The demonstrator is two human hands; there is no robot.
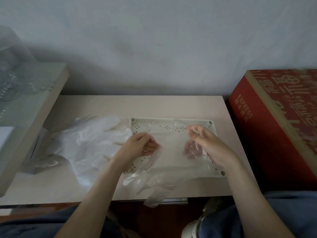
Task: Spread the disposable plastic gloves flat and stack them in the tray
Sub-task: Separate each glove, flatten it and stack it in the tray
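A thin, clear plastic glove (171,146) is hanging stretched between two bare hands above the tray (171,120). The film is almost see-through, showing mostly as faint creases and sheen. The left hand (140,145) is curling its fingers and thumb into a tight grip on the film's left end. The right hand (206,146) is bunching the right end, its grip closing on the plastic, which is wrinkling over the bent fingers. The glove is therefore sitting directly between the two grips, just over the tray's middle; whether it is touching the tray floor cannot be told.

The tray is lying on the right half of the worktop (197,105), roughly midway between far and near edges. It is a shallow rectangle of off-white hard plastic with round sockets at its corners and rows of small clover-shaped holes along its sides.

To the tray's left, a loose pile of gloves (89,141) is spreading toward the worktop's left edge, milky, crumpled and overlapping. More clear film (154,184) is draping from the tray's near rim and hanging over the worktop's near edge; whether it is part of the held glove cannot be told.

The worktop is looking smooth, matt and pale beige. A red printed carton (274,134) is standing beside its right edge.
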